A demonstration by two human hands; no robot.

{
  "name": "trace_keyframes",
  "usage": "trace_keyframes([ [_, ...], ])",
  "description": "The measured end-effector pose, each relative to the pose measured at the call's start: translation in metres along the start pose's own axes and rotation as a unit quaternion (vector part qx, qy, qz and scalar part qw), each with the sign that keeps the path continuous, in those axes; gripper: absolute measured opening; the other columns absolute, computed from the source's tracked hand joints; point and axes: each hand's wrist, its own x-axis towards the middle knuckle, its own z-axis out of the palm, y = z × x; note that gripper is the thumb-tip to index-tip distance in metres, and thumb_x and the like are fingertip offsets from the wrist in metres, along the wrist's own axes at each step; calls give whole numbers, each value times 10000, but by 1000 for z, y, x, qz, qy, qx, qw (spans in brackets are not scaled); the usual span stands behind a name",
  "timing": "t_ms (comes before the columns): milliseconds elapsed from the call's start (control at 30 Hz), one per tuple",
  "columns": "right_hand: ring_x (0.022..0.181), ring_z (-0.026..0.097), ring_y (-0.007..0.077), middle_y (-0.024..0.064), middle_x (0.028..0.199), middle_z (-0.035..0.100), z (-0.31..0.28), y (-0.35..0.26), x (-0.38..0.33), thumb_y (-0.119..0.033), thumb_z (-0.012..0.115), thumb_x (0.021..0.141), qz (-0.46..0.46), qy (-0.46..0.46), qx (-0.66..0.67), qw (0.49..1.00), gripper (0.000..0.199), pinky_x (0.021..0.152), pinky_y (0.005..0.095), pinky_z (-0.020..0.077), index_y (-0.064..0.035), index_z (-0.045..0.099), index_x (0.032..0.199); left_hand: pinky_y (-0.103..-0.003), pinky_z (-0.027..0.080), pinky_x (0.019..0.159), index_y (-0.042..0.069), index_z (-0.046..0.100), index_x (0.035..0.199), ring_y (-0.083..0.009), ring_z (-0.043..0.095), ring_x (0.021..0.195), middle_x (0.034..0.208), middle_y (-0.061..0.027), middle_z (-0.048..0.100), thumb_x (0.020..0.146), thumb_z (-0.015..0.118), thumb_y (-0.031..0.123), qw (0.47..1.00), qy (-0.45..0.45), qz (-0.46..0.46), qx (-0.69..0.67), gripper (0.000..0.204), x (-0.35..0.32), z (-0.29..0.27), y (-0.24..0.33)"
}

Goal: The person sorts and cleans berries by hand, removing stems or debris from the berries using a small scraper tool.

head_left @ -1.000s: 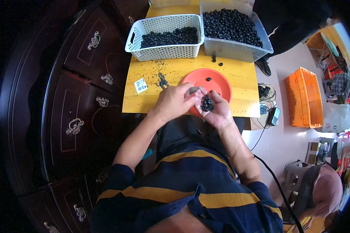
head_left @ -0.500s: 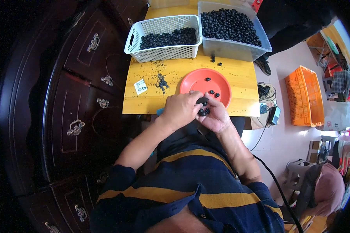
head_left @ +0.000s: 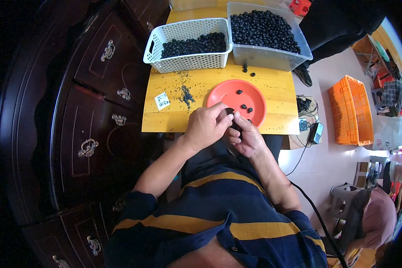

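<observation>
My left hand (head_left: 206,126) and my right hand (head_left: 247,137) meet at the near edge of a yellow wooden table (head_left: 174,117). Between the fingertips of both hands sits a small black round piece (head_left: 230,112); more dark pieces seem cupped in my right palm, mostly hidden. Just beyond the hands lies an orange plate (head_left: 225,94) with a few black pieces on it. At the far side stand a white mesh basket (head_left: 187,62) and a clear plastic bin (head_left: 265,57), both full of black round pieces.
A small white label (head_left: 162,101) and a scatter of dark crumbs (head_left: 185,94) lie on the table's left part. A dark wooden cabinet (head_left: 94,102) with metal handles stands to the left. An orange crate (head_left: 350,111) and cables lie on the floor to the right.
Both hands have stayed together at the table's near edge and shifted slightly left. The dark cluster seen in my right hand earlier is now mostly covered by the fingers.
</observation>
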Motion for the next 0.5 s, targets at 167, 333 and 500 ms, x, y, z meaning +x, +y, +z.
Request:
trace_keyframes([
  [167, 551, 396, 34, -45, 834, 553, 3, -13, -13, -398, 605, 1039, -9, -25, -144, 989, 266, 446, 185, 299, -133, 605, 1031, -258, 472, 584, 7, 706, 1063, -49, 587, 629, 711, -2, 669, 942, 689, 82, 984, -71, -17, -162, 144, 0, -9, -7],
  [333, 519, 350, 25, -61, 762, 524, 3, -20, -16, -427, 651, 1007, -14, -58, -225, 973, 305, 438, 190, 276, -128, 602, 965, -229, 440, 585, 25, 723, 1109, -23, 533, 632, 702, 28, 628, 917, 711, 53, 975, -115, 0, -189, 194, -3, -13, -4],
  [500, 530, 358, 23, -60, 748, 525, 1, -10, -13, -424, 654, 1003, -60, -28, -167, 984, 315, 436, 183, 273, -118, 605, 947, -237, 444, 564, 35, 732, 1108, -30, 542, 611, 690, 18, 638, 889, 732, 23, 990, -45, 26, -130, 219, -5, -9, 14],
])
